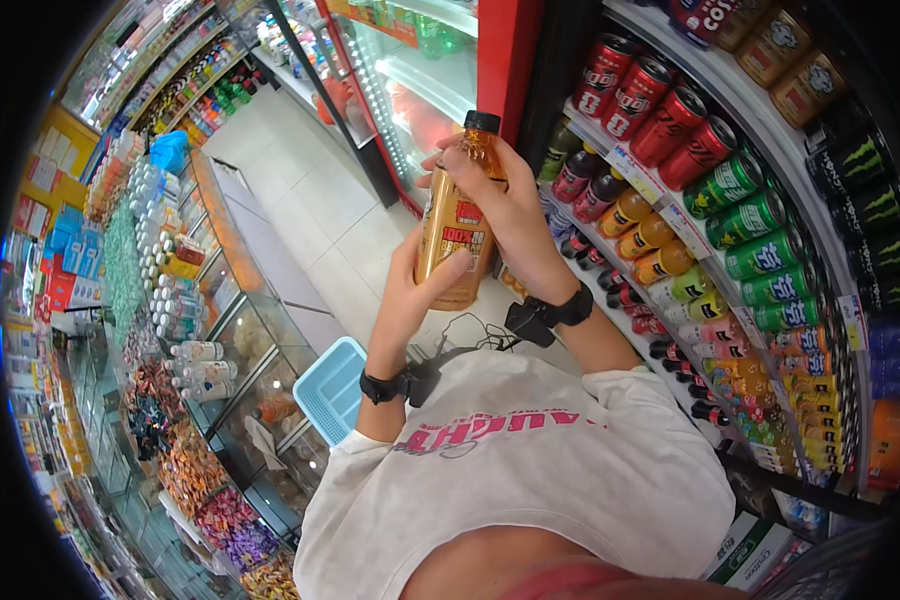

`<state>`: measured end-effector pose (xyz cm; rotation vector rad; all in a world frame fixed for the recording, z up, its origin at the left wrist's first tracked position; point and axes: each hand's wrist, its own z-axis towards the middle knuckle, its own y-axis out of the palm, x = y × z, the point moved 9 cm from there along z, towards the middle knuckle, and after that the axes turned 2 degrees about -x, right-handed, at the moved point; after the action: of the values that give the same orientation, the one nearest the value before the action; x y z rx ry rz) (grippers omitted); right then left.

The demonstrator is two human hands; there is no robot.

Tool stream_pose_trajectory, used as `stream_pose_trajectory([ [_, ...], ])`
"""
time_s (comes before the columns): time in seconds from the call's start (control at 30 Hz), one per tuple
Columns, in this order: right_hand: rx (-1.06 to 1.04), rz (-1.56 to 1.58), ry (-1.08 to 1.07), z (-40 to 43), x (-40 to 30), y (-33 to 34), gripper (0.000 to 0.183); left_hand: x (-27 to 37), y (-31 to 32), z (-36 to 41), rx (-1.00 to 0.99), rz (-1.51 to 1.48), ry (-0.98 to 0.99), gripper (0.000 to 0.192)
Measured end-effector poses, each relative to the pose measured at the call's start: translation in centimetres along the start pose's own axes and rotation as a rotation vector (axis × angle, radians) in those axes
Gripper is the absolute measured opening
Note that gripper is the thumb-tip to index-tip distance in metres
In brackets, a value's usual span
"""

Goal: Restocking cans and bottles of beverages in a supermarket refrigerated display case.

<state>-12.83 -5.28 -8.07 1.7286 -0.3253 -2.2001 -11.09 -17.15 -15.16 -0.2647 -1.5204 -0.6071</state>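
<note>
An amber plastic drink bottle (450,259) with a black cap stands tilted in front of my chest, held between both hands. My left hand (420,277) grips its lower part, with the thumb across the label. Around the neck and upper side lies my right hand (506,199), its fingers partly behind the bottle. The label bears writing. Each wrist wears a black strap with a small device.
A shelf rack (664,199) of cans and bottles rises at the right. Ahead is an open-fronted or glass-doored red cooler (502,67). At left, a glass counter (270,322) holds bottles and sweets, with a light-blue plastic basket (330,375) beside it. Pale floor tiles (292,172) run between.
</note>
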Motion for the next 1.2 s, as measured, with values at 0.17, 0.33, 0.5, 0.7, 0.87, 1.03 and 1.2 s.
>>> stream_pose_trajectory([
  [0.17, -0.059, -0.184, -0.098, -0.9, 0.1, 1.2, 0.05, -0.7, 1.6, -1.2, -0.189, -0.396, -0.015, 0.063],
  [0.33, -0.077, -0.127, -0.092, -1.4, -0.5, 2.3, 0.056, -1.0, 1.9, -1.8, -0.297, -0.529, -0.015, 0.078],
  [0.5, -0.182, 0.135, -0.076, -1.2, -0.5, 3.7, 0.066, -4.1, 0.4, -3.7, 0.57, -1.105, -0.306, 0.096],
  [0.7, -0.244, 0.23, 0.053, -1.2, 0.6, 4.4, 0.063, -2.0, 1.2, -3.9, -0.1, -0.922, -0.049, 0.088],
  [0.87, -0.219, 0.261, 0.08, -0.9, 1.5, 4.1, 0.063, -2.5, 0.3, -3.8, 0.074, -0.857, -0.103, 0.087],
  [1.03, -0.228, 0.301, 0.141, -1.1, 1.4, 4.5, 0.063, -3.2, -0.9, -3.9, 0.019, -0.882, -0.05, 0.085],
  [1.2, -0.205, 0.115, 0.017, -0.1, 0.5, 2.9, 0.055, 1.9, -2.1, -2.1, 0.07, 0.085, 0.25, 0.072],
])
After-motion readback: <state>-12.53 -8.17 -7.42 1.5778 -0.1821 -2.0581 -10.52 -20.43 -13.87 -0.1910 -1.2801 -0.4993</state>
